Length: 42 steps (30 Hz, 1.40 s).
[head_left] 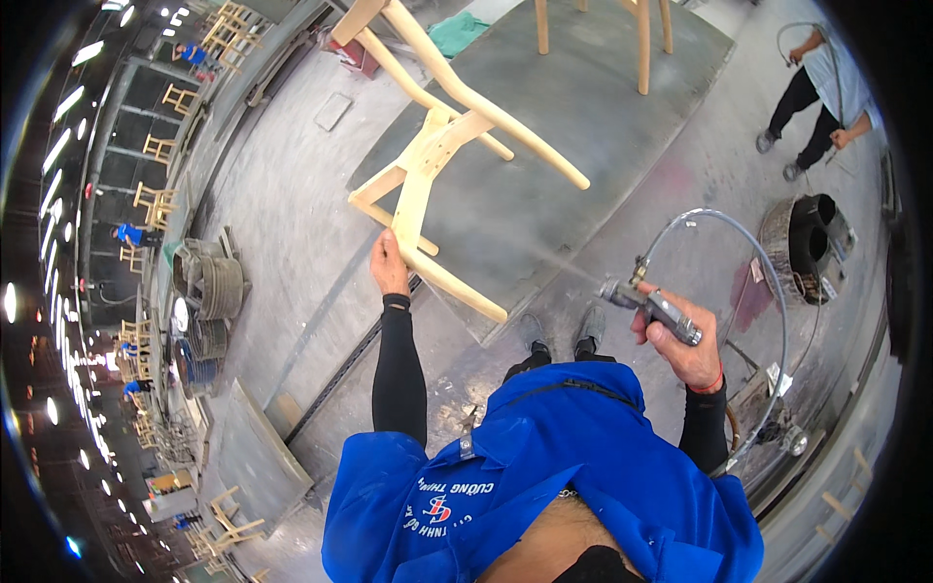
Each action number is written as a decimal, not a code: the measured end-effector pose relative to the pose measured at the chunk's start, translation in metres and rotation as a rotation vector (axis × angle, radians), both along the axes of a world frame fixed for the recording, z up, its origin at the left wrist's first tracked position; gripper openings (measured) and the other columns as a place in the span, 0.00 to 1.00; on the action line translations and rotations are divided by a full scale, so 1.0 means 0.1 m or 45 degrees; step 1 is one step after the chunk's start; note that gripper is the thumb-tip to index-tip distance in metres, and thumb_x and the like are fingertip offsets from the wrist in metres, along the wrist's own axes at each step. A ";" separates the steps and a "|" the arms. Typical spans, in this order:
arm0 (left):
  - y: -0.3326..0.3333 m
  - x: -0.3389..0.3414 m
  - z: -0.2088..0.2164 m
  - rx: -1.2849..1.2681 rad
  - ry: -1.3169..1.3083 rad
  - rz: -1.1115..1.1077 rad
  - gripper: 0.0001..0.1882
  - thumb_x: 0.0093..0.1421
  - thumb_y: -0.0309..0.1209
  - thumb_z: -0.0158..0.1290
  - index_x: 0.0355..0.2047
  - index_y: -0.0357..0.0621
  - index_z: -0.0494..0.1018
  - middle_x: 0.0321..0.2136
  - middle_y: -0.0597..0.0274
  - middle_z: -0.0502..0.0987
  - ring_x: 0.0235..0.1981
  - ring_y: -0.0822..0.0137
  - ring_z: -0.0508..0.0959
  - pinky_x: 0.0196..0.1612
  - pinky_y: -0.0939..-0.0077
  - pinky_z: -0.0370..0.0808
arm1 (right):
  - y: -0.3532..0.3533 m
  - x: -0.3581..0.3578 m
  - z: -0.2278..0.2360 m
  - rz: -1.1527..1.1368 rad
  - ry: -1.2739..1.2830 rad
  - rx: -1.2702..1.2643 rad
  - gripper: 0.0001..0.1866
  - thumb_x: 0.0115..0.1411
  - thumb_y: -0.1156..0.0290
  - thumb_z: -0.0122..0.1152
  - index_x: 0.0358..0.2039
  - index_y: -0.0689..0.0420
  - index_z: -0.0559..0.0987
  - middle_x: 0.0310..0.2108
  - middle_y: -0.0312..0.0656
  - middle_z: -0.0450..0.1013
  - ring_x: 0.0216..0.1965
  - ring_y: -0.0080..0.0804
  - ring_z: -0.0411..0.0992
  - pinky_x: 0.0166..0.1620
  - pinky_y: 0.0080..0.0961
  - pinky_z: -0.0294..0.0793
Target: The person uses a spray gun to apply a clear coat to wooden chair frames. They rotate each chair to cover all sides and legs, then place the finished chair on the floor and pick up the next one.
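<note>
My left hand [389, 267] is closed on the near part of a pale wooden chair frame [420, 185], which is tilted with its legs pointing various ways above a grey board [573, 204]. In my right hand [690, 352] is a metal spray gun [671, 319], its nozzle turned left toward the frame. A thin mist [549, 251] leaves the nozzle. From the gun a clear hose [753, 243] loops up and round to the right, then down past my right forearm.
Another wooden chair's legs [643, 49] stand on the far part of the board. Black buckets [809, 243] sit at right, below another person [826, 92] holding a hose. Round bins [207, 284] stand at left, with several chairs [155, 206] beyond. Green cloth [457, 34] lies at the far edge.
</note>
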<state>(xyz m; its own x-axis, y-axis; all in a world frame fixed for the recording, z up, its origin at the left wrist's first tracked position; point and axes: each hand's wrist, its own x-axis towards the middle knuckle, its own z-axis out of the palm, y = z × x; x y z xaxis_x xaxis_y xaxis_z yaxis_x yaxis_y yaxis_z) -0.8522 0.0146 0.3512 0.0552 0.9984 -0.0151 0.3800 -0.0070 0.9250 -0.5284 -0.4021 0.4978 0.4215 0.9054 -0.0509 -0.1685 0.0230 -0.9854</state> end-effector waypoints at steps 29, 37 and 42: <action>0.85 0.27 0.28 0.569 0.201 0.094 0.37 0.73 0.58 0.40 0.42 0.34 0.84 0.40 0.42 0.85 0.44 0.50 0.84 0.52 0.62 0.75 | -0.31 0.21 -0.04 -0.265 0.032 -0.153 0.31 0.66 0.56 0.68 0.61 0.65 0.76 0.33 0.42 0.79 0.28 0.22 0.75 0.22 0.14 0.65; 1.03 0.26 0.56 0.272 0.325 -0.035 0.50 0.71 0.68 0.24 0.49 0.35 0.83 0.51 0.31 0.79 0.59 0.43 0.76 0.65 0.65 0.65 | -0.51 0.23 -0.14 0.108 0.055 -0.644 0.29 0.64 0.57 0.70 0.59 0.63 0.78 0.33 0.39 0.81 0.30 0.22 0.78 0.23 0.15 0.66; 1.08 0.30 0.62 0.343 0.398 -0.039 0.53 0.69 0.70 0.22 0.51 0.36 0.82 0.53 0.30 0.78 0.60 0.42 0.75 0.66 0.64 0.63 | -0.47 0.26 -0.19 0.069 0.016 -0.579 0.27 0.65 0.59 0.69 0.59 0.63 0.78 0.32 0.40 0.81 0.29 0.21 0.77 0.22 0.15 0.66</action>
<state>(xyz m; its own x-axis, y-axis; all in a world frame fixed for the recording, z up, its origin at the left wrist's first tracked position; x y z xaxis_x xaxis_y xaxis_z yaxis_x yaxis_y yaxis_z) -0.8222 0.1222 0.4128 0.1194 0.9668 0.2258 0.6383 -0.2490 0.7284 -0.5020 -0.4495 0.4792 0.3712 0.8104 -0.4534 -0.1699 -0.4207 -0.8911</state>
